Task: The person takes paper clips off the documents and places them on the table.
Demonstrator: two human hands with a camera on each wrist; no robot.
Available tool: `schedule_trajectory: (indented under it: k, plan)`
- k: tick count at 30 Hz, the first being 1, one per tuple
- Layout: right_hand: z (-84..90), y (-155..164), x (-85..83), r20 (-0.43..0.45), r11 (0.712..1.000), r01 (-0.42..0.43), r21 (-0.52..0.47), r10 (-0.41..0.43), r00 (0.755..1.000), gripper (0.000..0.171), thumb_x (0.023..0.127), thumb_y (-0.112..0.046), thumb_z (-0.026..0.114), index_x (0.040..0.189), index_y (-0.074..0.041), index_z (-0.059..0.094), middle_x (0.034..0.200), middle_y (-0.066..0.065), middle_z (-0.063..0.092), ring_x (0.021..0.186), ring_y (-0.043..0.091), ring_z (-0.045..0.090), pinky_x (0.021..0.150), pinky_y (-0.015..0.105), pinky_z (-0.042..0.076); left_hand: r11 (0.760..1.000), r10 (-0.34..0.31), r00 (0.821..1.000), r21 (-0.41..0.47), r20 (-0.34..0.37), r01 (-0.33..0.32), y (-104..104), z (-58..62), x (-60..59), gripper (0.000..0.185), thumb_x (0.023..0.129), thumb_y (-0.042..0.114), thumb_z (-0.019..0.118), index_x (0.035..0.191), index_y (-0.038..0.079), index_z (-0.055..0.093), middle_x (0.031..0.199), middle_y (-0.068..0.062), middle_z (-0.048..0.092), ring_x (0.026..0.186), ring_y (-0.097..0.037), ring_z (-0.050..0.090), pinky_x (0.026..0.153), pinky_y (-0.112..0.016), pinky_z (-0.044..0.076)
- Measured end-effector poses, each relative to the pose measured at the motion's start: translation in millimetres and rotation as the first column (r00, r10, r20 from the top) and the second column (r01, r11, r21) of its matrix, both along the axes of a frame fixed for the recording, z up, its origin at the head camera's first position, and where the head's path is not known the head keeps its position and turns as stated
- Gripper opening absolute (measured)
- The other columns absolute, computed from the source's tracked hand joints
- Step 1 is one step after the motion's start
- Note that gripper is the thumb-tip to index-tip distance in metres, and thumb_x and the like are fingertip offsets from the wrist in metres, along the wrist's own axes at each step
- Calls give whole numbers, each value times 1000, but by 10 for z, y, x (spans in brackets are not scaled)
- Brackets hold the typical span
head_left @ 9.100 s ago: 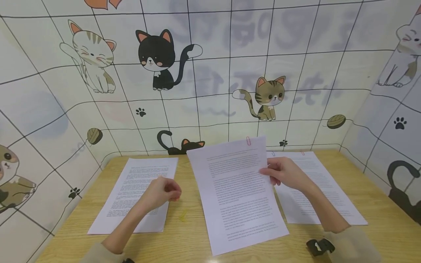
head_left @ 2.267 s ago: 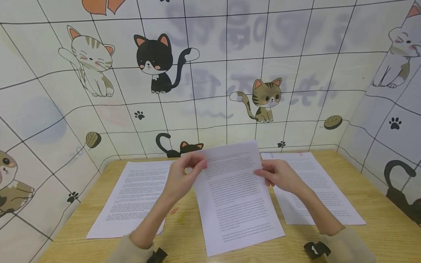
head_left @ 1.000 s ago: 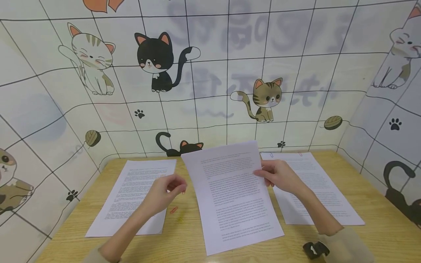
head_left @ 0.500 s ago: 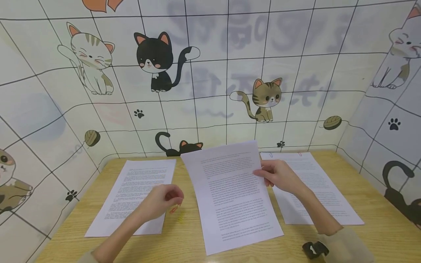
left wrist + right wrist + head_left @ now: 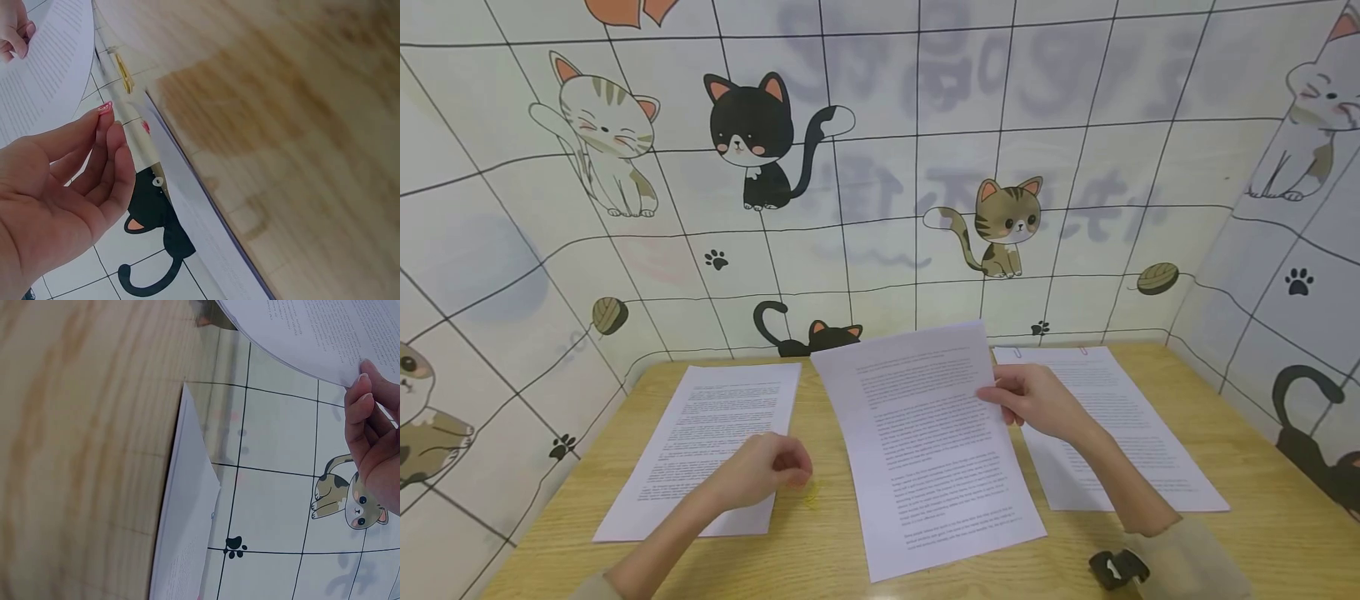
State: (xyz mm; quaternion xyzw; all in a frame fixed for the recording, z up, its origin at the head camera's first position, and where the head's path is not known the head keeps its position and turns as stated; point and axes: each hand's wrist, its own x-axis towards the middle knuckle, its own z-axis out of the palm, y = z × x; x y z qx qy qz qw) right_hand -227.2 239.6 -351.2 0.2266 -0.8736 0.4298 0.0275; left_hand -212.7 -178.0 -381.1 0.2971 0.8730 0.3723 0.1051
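Observation:
My right hand (image 5: pixel 1037 404) pinches the right edge of a printed sheaf of paper (image 5: pixel 925 450) and holds it tilted up off the wooden table (image 5: pixel 1262 500); the right wrist view shows its fingers (image 5: pixel 369 412) under the sheaf's edge (image 5: pixel 312 331). My left hand (image 5: pixel 771 468) hovers low over the table beside the left paper stack (image 5: pixel 707 433), fingers curled. In the left wrist view a pink paper clip (image 5: pixel 103 107) shows at its fingertips (image 5: pixel 94 140). A yellow paper clip (image 5: pixel 811 497) lies just right of that hand.
A third paper stack (image 5: pixel 1120 425) lies at the right, with small clips on its top edge (image 5: pixel 1017 353). Walls papered with cartoon cats (image 5: pixel 752 133) close the table in at the back and both sides. A black wrist mount (image 5: pixel 1118 568) sits on my right sleeve.
My left hand took the pink clip off the sheaf's top and carried it down to the left, toward the table. The orange clip lying there is now hidden by that hand. The right hand stayed.

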Motion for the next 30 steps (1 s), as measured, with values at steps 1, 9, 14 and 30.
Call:
schedule_trajectory:
  k: [1, 9, 14, 30]
  plan:
    - [0, 0, 0, 2, 1000, 0, -1, 0, 1000, 16, 96, -13, 70, 110, -6, 70, 58, 0, 53, 49, 24, 49, 45, 21, 29, 1000, 1, 1000, -9, 6, 0, -3, -6, -6, 4, 90, 4, 73, 88, 6, 70, 77, 3, 67, 71, -10, 61, 65, -22, 49]
    - [-9, 1, 2, 9, 1000, -4, -5, 4, 1000, 14, 96, -12, 70, 109, -5, 70, 59, 0, 54, 50, 18, 49, 46, 21, 33, 999, -9, 998, -51, 65, 12, -28, -51, -16, 6, 88, 6, 75, 86, 7, 70, 76, 3, 66, 71, -11, 57, 63, -23, 47]
    - [-15, -1, -3, 9, 1000, -5, -10, 5, 1000, 15, 96, -12, 70, 109, -5, 70, 59, -1, 54, 50, 17, 49, 46, 21, 34, 998, -31, 998, -52, 58, 34, -43, -55, -24, 5, 89, 6, 74, 86, 6, 70, 76, 2, 68, 71, -11, 59, 64, -22, 47]
    - [-9, 1, -2, -2, 1000, -3, -4, 3, 1000, 16, 96, -11, 70, 110, -5, 70, 59, -1, 54, 49, 24, 50, 46, 21, 32, 1000, 14, 997, 5, -71, -14, -62, -16, -104, 3, 92, 6, 71, 94, 5, 71, 82, 3, 68, 74, -9, 63, 69, -24, 52]
